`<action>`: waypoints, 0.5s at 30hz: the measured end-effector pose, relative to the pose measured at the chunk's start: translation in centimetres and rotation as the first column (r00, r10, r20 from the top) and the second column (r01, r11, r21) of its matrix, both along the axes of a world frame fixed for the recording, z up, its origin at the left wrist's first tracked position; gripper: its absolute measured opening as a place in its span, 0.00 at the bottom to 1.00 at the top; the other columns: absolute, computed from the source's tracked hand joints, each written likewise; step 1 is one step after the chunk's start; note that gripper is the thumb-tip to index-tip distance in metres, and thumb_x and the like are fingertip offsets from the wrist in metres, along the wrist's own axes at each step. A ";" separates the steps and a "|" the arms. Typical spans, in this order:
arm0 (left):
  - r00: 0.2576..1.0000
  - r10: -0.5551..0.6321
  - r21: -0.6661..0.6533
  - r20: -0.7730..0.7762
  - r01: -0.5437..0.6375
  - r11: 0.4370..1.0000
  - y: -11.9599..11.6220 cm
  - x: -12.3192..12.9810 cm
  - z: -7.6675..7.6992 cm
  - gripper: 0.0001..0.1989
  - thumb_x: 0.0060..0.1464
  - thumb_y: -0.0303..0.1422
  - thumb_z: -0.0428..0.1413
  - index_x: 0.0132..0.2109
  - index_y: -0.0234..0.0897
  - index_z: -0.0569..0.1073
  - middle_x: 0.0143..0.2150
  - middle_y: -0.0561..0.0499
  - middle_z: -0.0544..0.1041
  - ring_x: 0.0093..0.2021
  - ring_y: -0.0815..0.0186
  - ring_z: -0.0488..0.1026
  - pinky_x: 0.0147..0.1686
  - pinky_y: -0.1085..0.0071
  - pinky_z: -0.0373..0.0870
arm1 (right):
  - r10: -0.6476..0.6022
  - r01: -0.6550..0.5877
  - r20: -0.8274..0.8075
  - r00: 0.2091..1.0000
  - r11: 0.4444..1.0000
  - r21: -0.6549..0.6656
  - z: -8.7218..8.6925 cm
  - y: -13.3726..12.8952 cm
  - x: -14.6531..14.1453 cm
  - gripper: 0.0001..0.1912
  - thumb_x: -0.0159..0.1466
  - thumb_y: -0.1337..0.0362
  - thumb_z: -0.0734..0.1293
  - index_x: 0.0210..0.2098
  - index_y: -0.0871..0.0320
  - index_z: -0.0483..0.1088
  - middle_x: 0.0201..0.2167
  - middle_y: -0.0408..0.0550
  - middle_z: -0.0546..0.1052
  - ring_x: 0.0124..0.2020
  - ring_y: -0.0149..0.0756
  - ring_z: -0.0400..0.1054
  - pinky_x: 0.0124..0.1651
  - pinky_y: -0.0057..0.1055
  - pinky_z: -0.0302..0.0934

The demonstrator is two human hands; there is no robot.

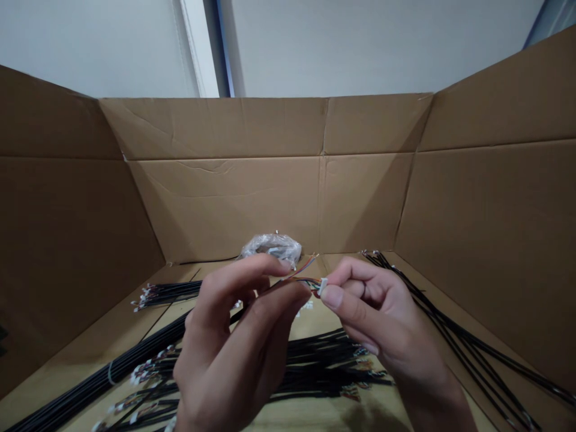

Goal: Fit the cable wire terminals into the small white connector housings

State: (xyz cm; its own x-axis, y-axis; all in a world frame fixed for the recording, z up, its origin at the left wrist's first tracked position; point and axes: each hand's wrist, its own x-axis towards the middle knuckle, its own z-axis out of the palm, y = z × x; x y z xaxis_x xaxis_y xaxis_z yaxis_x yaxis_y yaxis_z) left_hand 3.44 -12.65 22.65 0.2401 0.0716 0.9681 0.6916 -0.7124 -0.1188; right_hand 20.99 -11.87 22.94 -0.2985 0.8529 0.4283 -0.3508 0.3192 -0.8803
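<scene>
Between thumb and index finger, my right hand [382, 312] pinches a small white connector [323, 287]. Thin coloured wires [302, 278] run from it leftward to my left hand [238, 342], whose fingers are closed around the black cable they come out of. A couple of wire ends, orange and blue, stick up past my left fingertips, apart from the connector. Most of the cable is hidden behind my left hand. Below both hands lies a spread of black cables [319, 363] with coloured wire ends, white connectors showing at their left ends.
A tied bundle of black cables [135, 360] runs along the left, with a shorter bunch [173, 292] behind it. Several long cables [468, 342] lie at right. A clear plastic bag [272, 247] stands by the back wall. Cardboard walls [225, 192] enclose the surface on three sides.
</scene>
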 end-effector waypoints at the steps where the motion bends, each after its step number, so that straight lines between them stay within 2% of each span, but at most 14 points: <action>1: 1.000 0.002 -0.003 -0.012 -0.002 1.000 0.0 -0.1 0.0 0.12 0.61 0.16 0.58 0.45 0.36 0.77 0.49 0.50 0.73 0.38 0.72 0.73 0.34 0.76 0.78 | -0.002 0.002 0.001 1.000 1.000 0.000 0.0 0.0 0.0 0.12 0.67 0.60 0.74 0.30 0.57 0.71 0.13 0.28 0.57 0.14 0.18 0.42 0.16 0.17 0.41; 5: 1.000 0.002 0.015 0.016 -0.002 1.000 -0.3 -0.5 0.2 0.12 0.62 0.15 0.57 0.45 0.36 0.76 0.49 0.50 0.72 0.39 0.72 0.73 0.35 0.76 0.78 | -0.002 0.002 0.002 1.000 1.000 -0.003 0.0 -0.1 0.0 0.11 0.67 0.61 0.73 0.30 0.57 0.71 0.13 0.28 0.57 0.14 0.18 0.42 0.16 0.17 0.41; 8: 0.997 -0.001 -0.002 -0.075 0.001 1.000 -0.5 -0.6 0.2 0.14 0.62 0.16 0.57 0.48 0.38 0.76 0.51 0.50 0.72 0.39 0.72 0.74 0.35 0.77 0.78 | 0.001 -0.001 -0.010 1.000 1.000 -0.002 0.0 -0.2 0.0 0.11 0.67 0.62 0.73 0.30 0.57 0.71 0.13 0.28 0.57 0.14 0.18 0.42 0.16 0.17 0.41; 11: 0.999 0.031 -0.006 0.036 -0.031 1.000 -0.5 0.1 0.0 0.14 0.62 0.16 0.57 0.46 0.39 0.76 0.47 0.51 0.73 0.37 0.71 0.74 0.34 0.75 0.78 | 0.004 -0.004 -0.021 1.000 1.000 -0.012 0.0 -0.3 -0.1 0.11 0.66 0.61 0.74 0.30 0.57 0.71 0.13 0.28 0.57 0.13 0.18 0.42 0.15 0.17 0.41; 15: 0.983 0.004 -0.001 0.183 -0.004 1.000 -0.3 1.1 -0.3 0.14 0.63 0.17 0.56 0.43 0.42 0.77 0.44 0.52 0.74 0.34 0.69 0.75 0.31 0.72 0.78 | 0.011 -0.012 -0.033 0.999 1.000 -0.016 0.1 -0.1 -0.2 0.11 0.66 0.62 0.74 0.30 0.57 0.71 0.13 0.28 0.57 0.13 0.18 0.42 0.15 0.17 0.42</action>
State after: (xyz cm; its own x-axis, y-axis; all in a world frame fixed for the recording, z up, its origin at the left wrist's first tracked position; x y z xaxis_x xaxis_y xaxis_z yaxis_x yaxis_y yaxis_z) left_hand 4.56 -12.95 22.31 0.0586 0.0731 0.9956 0.7044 -0.7097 0.0107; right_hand 20.77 -11.99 23.02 -0.2941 0.8562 0.4247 -0.3834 0.3013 -0.8730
